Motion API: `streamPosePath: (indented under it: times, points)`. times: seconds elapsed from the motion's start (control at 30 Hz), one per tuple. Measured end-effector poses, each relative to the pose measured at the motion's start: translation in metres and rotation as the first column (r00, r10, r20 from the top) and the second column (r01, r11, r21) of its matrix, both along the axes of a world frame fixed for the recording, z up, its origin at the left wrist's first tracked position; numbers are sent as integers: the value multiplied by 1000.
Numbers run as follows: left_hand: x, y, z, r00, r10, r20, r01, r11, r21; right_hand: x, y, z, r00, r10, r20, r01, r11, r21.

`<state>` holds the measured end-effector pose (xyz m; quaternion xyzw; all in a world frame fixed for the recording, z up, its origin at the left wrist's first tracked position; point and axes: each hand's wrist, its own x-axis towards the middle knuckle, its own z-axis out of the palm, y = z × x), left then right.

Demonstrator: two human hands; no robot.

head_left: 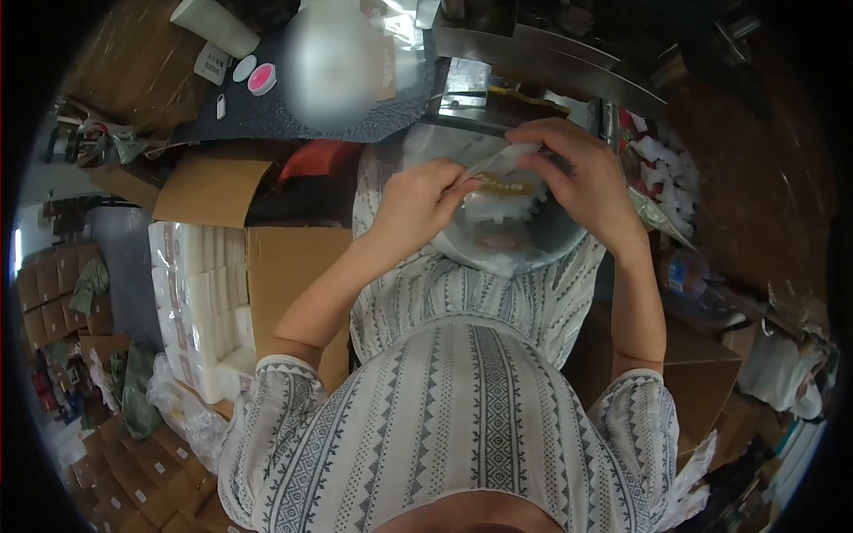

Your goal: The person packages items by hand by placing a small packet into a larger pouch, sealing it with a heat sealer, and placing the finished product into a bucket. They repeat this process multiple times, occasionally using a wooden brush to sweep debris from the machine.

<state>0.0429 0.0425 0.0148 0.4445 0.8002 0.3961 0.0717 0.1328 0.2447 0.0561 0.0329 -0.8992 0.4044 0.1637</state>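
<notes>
In the head view, my left hand (419,206) pinches one side of a thin clear plastic piece (499,163). My right hand (576,174) is curled at its other side, thumb and fingers closed on the film. Both hands are over a round, shiny basin (526,258) resting on my lap. Inside the basin lie clear plastic and something with a yellow label (506,186), partly hidden by my hands and the film.
An open cardboard box (298,293) with white packs (204,293) stands at the left. A dark mat (258,120) holds a pink round tin (261,79) and a white cylinder (215,27). Metal machinery (551,58) spans the top; boxes and plastic bags lie at the right.
</notes>
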Motion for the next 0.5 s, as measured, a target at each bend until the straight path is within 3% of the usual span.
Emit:
streamPosePath:
  times: [0.03, 0.07, 0.1, 0.13, 0.17, 0.23, 0.33, 0.37, 0.4, 0.47, 0.5]
  points:
    - [-2, 7, -5, 998, -47, 48, 48, 998, -26, 1, 4, -2, 1000, -3, -1, 3, 1000, 2]
    - [-6, 17, -8, 998, -51, 46, 52, 998, -21, 2, 8, -4, 993, -109, 43, 111, 992, -66]
    - [-10, 28, -8, 949, 2, 314, 27, 996, -88, 4, 12, -5, 974, -206, 94, 217, 967, -130]
    - [-13, 39, -10, 828, 73, 555, 22, 987, -161, 8, 18, -5, 974, -204, 95, 215, 968, -127]
    - [-18, 50, -11, 828, 74, 555, 19, 987, -160, 15, 26, -5, 950, -292, 110, 298, 954, -43]
    - [-26, 68, -16, 430, -26, 902, -171, 979, 109, 28, 36, -4, 916, -382, 121, 380, 924, 40]
    - [-32, 78, -17, 402, 14, 915, -162, 985, 56, 38, 63, -8, 852, -488, 188, 459, 870, 179]
    - [-30, 78, -18, 370, 17, 929, -176, 983, 52, 35, 83, -28, 822, -569, 19, 515, 758, 399]
    - [-32, 74, -20, 369, 19, 929, -174, 984, 49, 34, 97, -45, 784, -598, -164, 568, 586, 578]
    - [-49, 57, -27, 809, 123, 575, -108, 992, -60, 36, 115, -66, 814, -577, -67, 489, 617, 617]
    - [-68, 48, -32, 900, 190, 392, -237, 968, 76, 33, 121, -68, 837, -546, 31, 398, 647, 650]
